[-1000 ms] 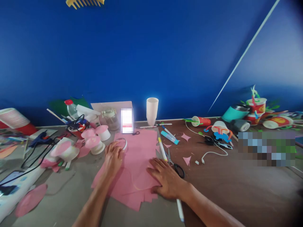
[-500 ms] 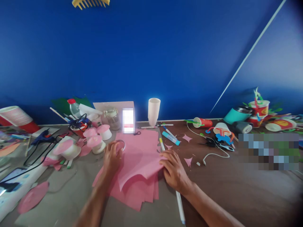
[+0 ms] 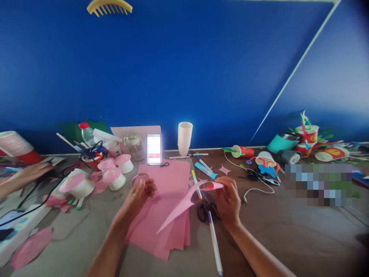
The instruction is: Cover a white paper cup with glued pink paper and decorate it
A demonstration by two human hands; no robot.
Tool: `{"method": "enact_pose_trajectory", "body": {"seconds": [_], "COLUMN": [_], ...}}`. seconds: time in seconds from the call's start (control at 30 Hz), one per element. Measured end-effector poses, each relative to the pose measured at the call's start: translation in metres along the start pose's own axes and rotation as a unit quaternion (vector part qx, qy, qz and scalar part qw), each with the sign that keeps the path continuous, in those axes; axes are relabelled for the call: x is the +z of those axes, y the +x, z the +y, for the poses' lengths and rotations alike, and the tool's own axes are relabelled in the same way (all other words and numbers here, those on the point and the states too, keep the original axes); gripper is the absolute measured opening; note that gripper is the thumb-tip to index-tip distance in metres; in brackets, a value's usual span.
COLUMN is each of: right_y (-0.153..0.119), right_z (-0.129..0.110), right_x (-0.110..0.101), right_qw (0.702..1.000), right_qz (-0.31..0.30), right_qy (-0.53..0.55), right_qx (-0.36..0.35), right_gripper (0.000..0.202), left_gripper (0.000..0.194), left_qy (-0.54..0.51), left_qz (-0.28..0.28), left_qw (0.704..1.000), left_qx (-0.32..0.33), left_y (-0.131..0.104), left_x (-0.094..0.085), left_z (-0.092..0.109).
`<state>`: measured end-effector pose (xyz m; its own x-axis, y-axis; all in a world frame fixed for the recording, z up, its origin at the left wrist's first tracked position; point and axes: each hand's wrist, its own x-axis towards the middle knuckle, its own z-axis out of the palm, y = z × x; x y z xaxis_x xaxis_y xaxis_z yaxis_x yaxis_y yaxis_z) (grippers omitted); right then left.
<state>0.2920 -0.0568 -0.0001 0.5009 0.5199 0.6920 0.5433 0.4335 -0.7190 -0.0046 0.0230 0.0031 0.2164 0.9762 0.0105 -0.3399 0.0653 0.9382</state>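
My right hand (image 3: 229, 198) pinches the edge of a pink paper sheet (image 3: 184, 202), which hangs curled and raised above a pile of pink paper (image 3: 161, 242). Over the pile's left side is my left hand (image 3: 145, 188), its fingers curled; what they hold, if anything, is hard to make out. A clear ring-shaped object (image 3: 139, 177) shows just behind it. Below the raised sheet's right end lie dark-handled scissors (image 3: 202, 212), a yellow-capped marker (image 3: 196, 184) and a long white marker (image 3: 215, 246).
Another person's hand (image 3: 37, 171) reaches in at the far left. White cups with pink discs (image 3: 115, 181), a glass jar (image 3: 134, 148), stacked white cups (image 3: 185, 138), a blue glue tube (image 3: 205, 170) and a white cable (image 3: 259, 188) surround the paper.
My right hand has lifted the sheet's edge up and to the right, uncovering the scissors. My left hand has moved slightly right. Another person's hand has appeared at the left.
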Motion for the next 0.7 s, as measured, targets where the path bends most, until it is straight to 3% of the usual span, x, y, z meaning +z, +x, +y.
{"method": "enact_pose_trajectory", "body": {"seconds": [0.1, 0.2, 0.37, 0.43, 0.5, 0.6, 0.7], "right_y": [0.000, 0.002, 0.014, 0.017, 0.016, 0.012, 0.009], "right_z": [0.004, 0.007, 0.002, -0.004, -0.014, -0.031, -0.046], "right_x": [0.001, 0.001, -0.002, -0.003, -0.003, -0.001, 0.005], "right_qw": [0.996, 0.992, 0.993, 0.993, 0.992, 0.978, 0.920], "right_qz": [-0.009, 0.004, 0.034, 0.028, 0.006, -0.059, -0.171], "right_qy": [-0.016, -0.039, -0.110, -0.107, -0.088, -0.060, -0.022], "right_qx": [0.084, 0.116, 0.007, -0.045, -0.091, -0.189, -0.353], "right_gripper": [0.022, 0.030, 0.029, 0.024, 0.017, 0.012, 0.029], "left_gripper": [0.054, 0.054, 0.055, 0.059, 0.065, 0.072, 0.069], "left_qy": [0.006, 0.039, 0.062, 0.047, 0.018, -0.048, -0.129], "left_qz": [-0.126, -0.256, -0.462, -0.496, -0.495, -0.399, -0.305], "left_qw": [0.990, 0.958, 0.863, 0.841, 0.842, 0.900, 0.935], "left_qx": [-0.068, -0.124, -0.196, -0.213, -0.212, -0.168, -0.130], "left_y": [-0.011, -0.019, -0.020, -0.023, -0.027, -0.034, -0.035], "left_x": [0.006, 0.007, 0.007, 0.011, 0.019, 0.025, 0.020], "left_z": [0.004, 0.006, 0.002, 0.001, 0.004, 0.011, 0.014]}}
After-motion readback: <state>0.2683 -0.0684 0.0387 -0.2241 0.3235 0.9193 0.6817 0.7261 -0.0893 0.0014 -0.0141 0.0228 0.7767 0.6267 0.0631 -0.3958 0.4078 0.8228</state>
